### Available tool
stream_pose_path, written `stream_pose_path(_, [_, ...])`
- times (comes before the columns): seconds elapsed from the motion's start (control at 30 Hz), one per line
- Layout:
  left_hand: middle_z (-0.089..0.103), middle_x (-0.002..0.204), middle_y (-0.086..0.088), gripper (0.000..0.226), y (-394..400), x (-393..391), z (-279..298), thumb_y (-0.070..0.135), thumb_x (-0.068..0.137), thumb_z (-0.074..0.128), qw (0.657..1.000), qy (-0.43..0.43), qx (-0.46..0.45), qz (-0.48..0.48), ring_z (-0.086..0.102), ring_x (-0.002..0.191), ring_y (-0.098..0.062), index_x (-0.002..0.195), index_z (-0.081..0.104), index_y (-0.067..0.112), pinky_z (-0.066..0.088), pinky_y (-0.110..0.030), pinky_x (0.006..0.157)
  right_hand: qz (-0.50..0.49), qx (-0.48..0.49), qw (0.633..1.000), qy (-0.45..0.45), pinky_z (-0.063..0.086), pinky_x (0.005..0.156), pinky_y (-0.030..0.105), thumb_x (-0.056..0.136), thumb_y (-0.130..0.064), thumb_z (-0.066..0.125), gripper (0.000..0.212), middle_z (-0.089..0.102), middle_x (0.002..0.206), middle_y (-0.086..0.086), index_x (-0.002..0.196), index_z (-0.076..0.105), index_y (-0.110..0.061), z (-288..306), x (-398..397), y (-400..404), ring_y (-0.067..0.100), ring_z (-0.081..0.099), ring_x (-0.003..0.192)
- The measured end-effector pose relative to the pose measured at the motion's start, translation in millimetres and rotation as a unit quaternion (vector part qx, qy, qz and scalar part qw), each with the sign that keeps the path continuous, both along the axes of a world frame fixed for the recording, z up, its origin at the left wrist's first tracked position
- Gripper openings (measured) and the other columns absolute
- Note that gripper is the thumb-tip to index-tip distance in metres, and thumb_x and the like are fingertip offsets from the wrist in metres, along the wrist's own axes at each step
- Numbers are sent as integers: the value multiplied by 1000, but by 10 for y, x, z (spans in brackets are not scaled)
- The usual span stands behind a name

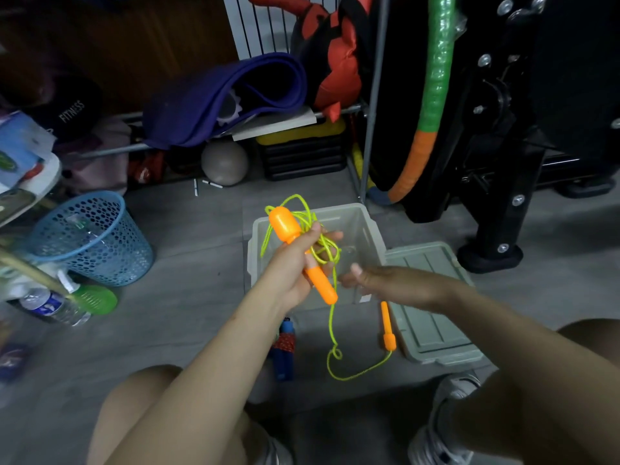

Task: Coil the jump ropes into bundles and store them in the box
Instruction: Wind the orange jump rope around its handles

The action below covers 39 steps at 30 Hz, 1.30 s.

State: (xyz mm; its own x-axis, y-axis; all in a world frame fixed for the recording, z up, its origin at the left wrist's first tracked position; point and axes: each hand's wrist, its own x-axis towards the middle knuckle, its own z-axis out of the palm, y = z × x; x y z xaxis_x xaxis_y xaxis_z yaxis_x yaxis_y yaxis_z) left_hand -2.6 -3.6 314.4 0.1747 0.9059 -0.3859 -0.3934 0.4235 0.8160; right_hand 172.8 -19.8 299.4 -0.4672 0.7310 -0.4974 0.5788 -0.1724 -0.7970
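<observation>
My left hand [295,263] grips an orange handle [292,236] of a jump rope together with several loops of its neon-yellow cord [303,223], held over the grey plastic box [369,226]. The cord [332,327] hangs down from my hands to the floor and runs to the second orange handle [388,330], which lies beside the box. My right hand [382,281] is just right of the left one, fingers curled with the cord passing by them; whether it pinches the cord is unclear. A blue-handled jump rope [285,347], bundled with red cord, lies on the floor under my left forearm.
The box's grey lid [432,317] lies on the floor at the right. A blue mesh bin [90,239] and a water bottle [53,307] are at the left. A metal rack with a purple mat [221,95], a ball [224,162] and a black machine frame [503,162] stand behind.
</observation>
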Motion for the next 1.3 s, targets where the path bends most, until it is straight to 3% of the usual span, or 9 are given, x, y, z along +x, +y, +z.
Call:
stream_pose_path(0.1, [72, 74, 3, 19, 64, -89, 29, 24, 98, 47, 999, -34, -2, 32, 64, 57, -6, 86, 58, 13, 50, -19, 47, 75, -21, 996, 35, 35, 100, 23, 98, -46, 28, 34, 68, 109, -8, 107, 57, -31, -86, -12, -34, 2, 53, 112])
stream_pose_path(0.23, [72, 72, 3, 19, 166, -279, 106, 22, 99, 45, 993, -62, 20, 102, 67, 58, -7, 83, 53, 14, 51, -18, 48, 189, 5, 982, -24, 36, 77, 22, 97, -26, 51, 17, 51, 79, -11, 80, 53, -25, -117, 106, 28, -3, 45, 74])
stream_pose_path(0.43, [61, 57, 9, 19, 234, -483, 45, 22, 98, 50, 979, 112, 83, 152, 52, 49, -4, 80, 53, 16, 41, -16, 42, 197, 27, 966, -166, 47, 62, 21, 95, -17, 50, 16, 61, 85, -1, 83, 59, -22, -21, 300, 142, 14, 62, 78])
stream_pose_path(0.53, [59, 67, 3, 16, 183, -429, -46, 23, 91, 61, 965, 228, 98, 82, 49, 56, -7, 78, 57, 16, 39, -20, 46, -8, 63, 996, 59, 54, 65, 29, 95, -15, 53, 12, 66, 80, 7, 89, 61, -10, 27, 362, 184, 19, 67, 71])
stream_pose_path(0.7, [64, 63, 14, 22, -99, -25, -114, 19, 64, 77, 967, 212, 99, -99, 51, 55, -2, 81, 64, 22, 37, -18, 51, -147, 79, 913, 373, 54, 66, 28, 81, -26, 55, 24, 65, 82, 10, 88, 57, -3, 232, 208, 205, 19, 66, 69])
stream_pose_path(0.93, [56, 48, 13, 25, -221, 268, -130, 1, 89, 58, 978, 129, 61, -151, 52, 49, 2, 71, 53, 18, 40, -17, 52, -201, 33, 866, 456, 56, 65, 26, 84, -18, 45, 18, 70, 75, 7, 87, 55, -3, 311, 98, 242, 17, 67, 65])
stream_pose_path(1.1, [56, 60, -1, 12, -101, 191, -157, 8, 65, 63, 994, 4, -34, -101, 52, 51, -9, 56, 61, 15, 40, -21, 47, -285, 33, 854, 433, 56, 61, 25, 96, -26, 40, 31, 67, 68, 6, 87, 58, -3, 332, 147, 316, 16, 65, 60])
stream_pose_path(1.2, [67, 90, -7, 13, -97, 128, -177, 15, 67, 73, 989, 28, -6, -142, 48, 54, -8, 75, 63, 16, 39, -21, 50, -274, 21, 872, 406, 55, 66, 26, 83, -37, 55, 37, 67, 70, 7, 84, 64, -1, 313, 208, 315, 17, 64, 64])
stream_pose_path(1.3, [73, 92, -2, 20, -138, 98, -142, 22, 73, 70, 978, 54, 24, -201, 43, 55, -5, 90, 64, 14, 35, -17, 50, -241, 71, 888, 385, 54, 73, 25, 82, -7, 60, 13, 68, 74, 8, 91, 68, -2, 250, 234, 309, 17, 66, 72])
